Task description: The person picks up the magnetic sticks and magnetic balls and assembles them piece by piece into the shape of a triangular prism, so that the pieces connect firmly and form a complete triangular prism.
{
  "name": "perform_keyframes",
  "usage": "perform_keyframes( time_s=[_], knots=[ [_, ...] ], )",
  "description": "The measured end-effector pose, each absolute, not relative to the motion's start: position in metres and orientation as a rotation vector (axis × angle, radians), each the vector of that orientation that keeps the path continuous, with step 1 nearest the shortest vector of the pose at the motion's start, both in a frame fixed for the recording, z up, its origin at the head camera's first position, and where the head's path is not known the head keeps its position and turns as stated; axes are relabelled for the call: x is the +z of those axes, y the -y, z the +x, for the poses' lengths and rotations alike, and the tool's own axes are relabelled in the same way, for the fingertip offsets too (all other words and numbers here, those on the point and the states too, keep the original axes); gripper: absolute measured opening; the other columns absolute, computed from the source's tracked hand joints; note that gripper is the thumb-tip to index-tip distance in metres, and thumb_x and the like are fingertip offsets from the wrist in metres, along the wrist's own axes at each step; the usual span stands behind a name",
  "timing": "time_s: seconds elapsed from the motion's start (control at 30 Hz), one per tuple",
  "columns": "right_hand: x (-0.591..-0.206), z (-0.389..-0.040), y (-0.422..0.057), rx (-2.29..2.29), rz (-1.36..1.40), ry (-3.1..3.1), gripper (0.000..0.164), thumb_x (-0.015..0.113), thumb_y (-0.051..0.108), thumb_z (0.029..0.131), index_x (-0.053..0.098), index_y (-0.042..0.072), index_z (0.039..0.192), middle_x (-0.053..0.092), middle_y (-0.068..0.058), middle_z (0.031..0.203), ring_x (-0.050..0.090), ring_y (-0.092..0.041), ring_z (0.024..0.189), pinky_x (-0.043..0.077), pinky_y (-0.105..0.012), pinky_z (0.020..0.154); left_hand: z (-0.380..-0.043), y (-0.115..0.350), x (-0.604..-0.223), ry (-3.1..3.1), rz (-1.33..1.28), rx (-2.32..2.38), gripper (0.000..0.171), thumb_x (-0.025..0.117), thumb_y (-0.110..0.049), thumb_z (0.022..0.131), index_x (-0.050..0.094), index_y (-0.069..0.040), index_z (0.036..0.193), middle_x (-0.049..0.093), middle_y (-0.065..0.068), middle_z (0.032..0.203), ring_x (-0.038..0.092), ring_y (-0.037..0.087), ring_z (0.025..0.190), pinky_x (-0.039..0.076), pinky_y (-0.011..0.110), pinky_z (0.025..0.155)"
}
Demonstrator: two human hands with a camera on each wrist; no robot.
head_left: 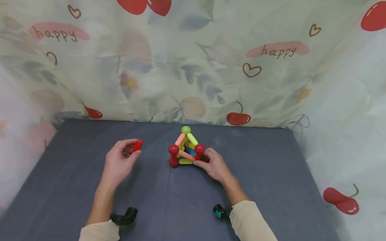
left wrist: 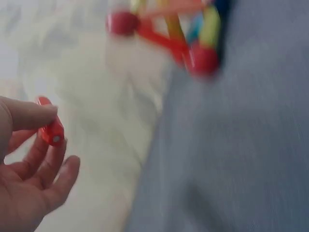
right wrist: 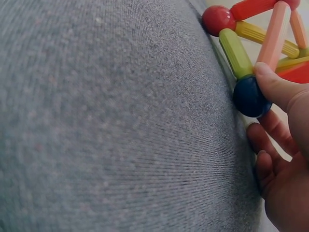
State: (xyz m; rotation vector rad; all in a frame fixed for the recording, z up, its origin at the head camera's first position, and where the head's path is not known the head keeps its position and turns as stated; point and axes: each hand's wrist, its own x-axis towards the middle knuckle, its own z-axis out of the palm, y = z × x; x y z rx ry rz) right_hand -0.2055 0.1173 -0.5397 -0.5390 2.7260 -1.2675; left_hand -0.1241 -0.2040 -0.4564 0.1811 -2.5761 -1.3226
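My left hand (head_left: 118, 162) pinches a short red magnetic stick (head_left: 138, 145) between thumb and fingers, above the left half of the table. In the left wrist view a small metal dot shows on the end of that red stick (left wrist: 54, 134). My right hand (head_left: 217, 167) grips the right corner of a frame of magnetic sticks and balls (head_left: 187, 155) standing on the table. The right wrist view has the thumb on a pink stick (right wrist: 274, 38), just above a dark blue ball (right wrist: 252, 96), with fingers behind it. A green ball (head_left: 186, 130) tops the frame's far side; red balls (head_left: 173, 150) sit nearer.
Dark grey cloth covers the table (head_left: 166, 210). A patterned curtain (head_left: 183, 77) hangs along its back edge, and pale sheets (head_left: 361, 131) stand at both sides. Black wrist devices (head_left: 126, 217) are worn on both forearms.
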Motion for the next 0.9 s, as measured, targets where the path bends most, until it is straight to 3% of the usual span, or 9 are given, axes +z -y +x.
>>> perform_keyframes(
  time_s=[0.1, 0.17, 0.27, 0.53, 0.9],
  knots=[
    [-0.539, -0.206, -0.116, -1.277, -0.566, -2.720, 0.027, 0.080, 0.030, 0.090, 0.076, 0.015, 0.111, 0.066, -0.006, 0.104, 0.057, -0.017, 0.087, 0.048, -0.030, 0.079, -0.137, 0.171, -0.441, 2.522, -0.010, -1.412, 0.033, 0.073, -0.018, 0.096, 0.066, -0.015, 0.128, 0.065, 0.006, 0.121, 0.066, 0.024, 0.109, 0.056, 0.045, 0.101],
    [-0.539, -0.206, -0.115, -1.283, -0.582, -2.716, 0.027, 0.079, 0.030, 0.090, 0.075, 0.015, 0.111, 0.066, -0.007, 0.104, 0.057, -0.017, 0.087, 0.048, -0.029, 0.079, -0.145, 0.152, -0.436, 2.493, -0.099, -1.445, 0.032, 0.074, -0.018, 0.095, 0.067, -0.017, 0.126, 0.066, 0.004, 0.121, 0.067, 0.024, 0.112, 0.055, 0.048, 0.103],
    [-0.539, -0.205, -0.115, -1.304, -0.593, -2.710, 0.026, 0.080, 0.029, 0.089, 0.076, 0.015, 0.111, 0.066, -0.007, 0.103, 0.057, -0.015, 0.085, 0.047, -0.028, 0.078, -0.156, 0.128, -0.435, 2.492, -0.211, -1.423, 0.031, 0.076, -0.022, 0.094, 0.070, -0.019, 0.124, 0.070, 0.003, 0.120, 0.062, 0.024, 0.115, 0.053, 0.047, 0.101],
    [-0.539, -0.204, -0.116, -1.315, -0.610, -2.711, 0.027, 0.079, 0.029, 0.090, 0.075, 0.016, 0.113, 0.065, -0.008, 0.101, 0.056, -0.013, 0.081, 0.046, -0.026, 0.073, -0.167, 0.100, -0.454, 2.602, -0.311, -1.353, 0.029, 0.079, -0.024, 0.091, 0.074, -0.020, 0.119, 0.070, 0.001, 0.116, 0.045, 0.019, 0.114, 0.052, 0.035, 0.078],
    [-0.541, -0.204, -0.120, -1.321, -0.592, -2.713, 0.030, 0.080, 0.028, 0.090, 0.075, 0.014, 0.115, 0.066, -0.008, 0.102, 0.057, -0.013, 0.080, 0.047, -0.025, 0.073, -0.172, 0.096, -0.464, 2.618, -0.408, -1.119, 0.026, 0.081, -0.020, 0.088, 0.078, -0.019, 0.114, 0.074, 0.001, 0.113, 0.044, 0.025, 0.118, 0.047, 0.046, 0.094]
  ],
)
